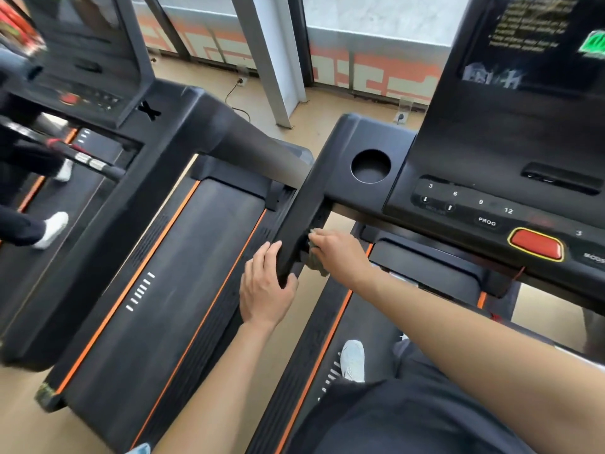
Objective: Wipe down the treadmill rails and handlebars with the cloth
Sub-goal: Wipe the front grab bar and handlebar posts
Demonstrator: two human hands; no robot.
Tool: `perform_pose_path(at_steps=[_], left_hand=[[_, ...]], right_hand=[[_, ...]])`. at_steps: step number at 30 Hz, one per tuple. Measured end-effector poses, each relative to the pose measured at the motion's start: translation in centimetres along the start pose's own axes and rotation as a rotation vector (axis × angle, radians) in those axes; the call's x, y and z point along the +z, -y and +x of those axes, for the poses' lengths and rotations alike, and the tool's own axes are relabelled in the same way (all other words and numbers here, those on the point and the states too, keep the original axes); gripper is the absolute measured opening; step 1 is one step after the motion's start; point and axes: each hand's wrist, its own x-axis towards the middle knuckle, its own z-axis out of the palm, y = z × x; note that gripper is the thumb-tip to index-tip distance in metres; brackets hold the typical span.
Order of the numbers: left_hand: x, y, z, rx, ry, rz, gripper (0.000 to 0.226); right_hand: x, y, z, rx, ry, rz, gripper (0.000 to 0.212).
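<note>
Shorts: nearest my view were the dark shorts (409, 421), filling the bottom right corner.
Neighbouring treadmill: I saw its black belt (183, 273), edged with orange stripes, running diagonally across the left half.
Console: the console (491, 198) took up the upper right, with number keys, a PROG key and a dark screen above them.
Handlebar: the black handlebar (304, 221) sloped down from the console's left corner toward me.
Left hand: I had the left hand (265, 290) on the handlebar's lower end. Its grip was clamped round the bar, fingers along the left face and thumb hooked under the tip.
Right hand: the right hand (340, 253) reached in from the right. Its grip was closed on the cloth, pressing it against the handlebar's right side.
Cloth: the grey-green cloth (316, 262) was bunched under the right fingers and touched the handlebar, with a corner hanging below the hand.
Cup holder: a round cup holder (370, 166) sat in the console's left wing, above the handlebar.
Red button: I noted a red button (535, 244), ringed in yellow, low on the console.
Shoe: a pale shoe (353, 360) stood below the right forearm.
</note>
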Motion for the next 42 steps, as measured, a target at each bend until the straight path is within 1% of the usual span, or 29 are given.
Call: perform_pose_path(at_steps=[1,2,4,5,7,10,12,14,16,19,21,24,26,28,30,32,34,39,42], left_hand=[[0.0,0.0,-0.1,0.002,0.005,0.006,0.069],[0.0,0.0,-0.1,0.007,0.010,0.015,0.070],[-0.1,0.0,-0.1,0.007,0.010,0.026,0.072],[-0.1,-0.1,-0.2,0.004,0.010,0.027,0.072],[-0.1,-0.1,-0.2,0.004,0.016,0.032,0.074],[-0.1,-0.2,-0.3,-0.001,0.028,0.046,0.076],[-0.2,-0.3,-0.2,-0.016,0.029,0.037,0.077],[-0.4,-0.3,-0.2,-0.016,0.028,0.021,0.079],[-0.5,-0.3,-0.2,-0.004,0.022,0.006,0.078],[-0.6,-0.3,-0.2,0.000,0.016,-0.003,0.077],[-0.6,-0.3,-0.2,-0.002,0.016,0.000,0.077],[-0.5,-0.3,-0.1,0.007,0.017,0.012,0.076],[-0.5,-0.3,-0.2,0.011,0.018,0.019,0.076],[-0.5,-0.3,-0.2,0.012,0.015,0.016,0.076],[-0.5,-0.3,-0.2,0.014,0.014,0.009,0.076],[-0.6,-0.3,-0.3,0.015,0.009,0.000,0.076],[-0.5,-0.3,-0.3,0.019,0.004,-0.003,0.076],[-0.4,-0.2,-0.4,0.023,0.005,0.012,0.078],[-0.3,-0.4,-0.5,0.028,-0.002,0.029,0.079]], right_hand=[[0.2,-0.3,-0.4,-0.033,-0.001,-0.048,0.021],[0.5,-0.8,-1.0,-0.050,0.016,-0.099,0.034],[0.8,-1.8,-2.4,-0.009,0.063,-0.181,0.058],[0.9,-2.1,-3.0,0.013,0.074,-0.193,0.064],[0.9,-2.4,-3.8,-0.012,0.065,-0.190,0.063],[0.3,-2.7,-4.2,-0.113,0.001,-0.141,0.055],[0.2,-3.0,-4.2,-0.215,-0.047,-0.129,0.050],[0.7,-3.4,-4.2,-0.343,-0.074,-0.214,0.047],[1.1,-3.7,-3.9,-0.446,-0.062,-0.324,0.050],[1.0,-3.9,-3.3,-0.567,-0.002,-0.373,0.054],[1.2,-4.2,-2.6,-0.585,0.044,-0.378,0.052],[1.4,-4.3,-1.8,-0.521,0.054,-0.353,0.054],[1.4,-4.0,-2.1,-0.460,0.051,-0.287,0.053],[1.1,-3.6,-2.7,-0.372,0.032,-0.241,0.054],[0.7,-3.3,-3.2,-0.276,0.017,-0.227,0.062],[0.5,-3.3,-3.7,-0.136,0.028,-0.187,0.065],[0.2,-3.8,-4.6,-0.014,0.046,-0.172,0.064],[-1.1,-5.7,-8.1,0.200,0.035,-0.174,0.062],[-1.8,-5.4,-8.9,0.238,0.037,-0.160,0.057]])
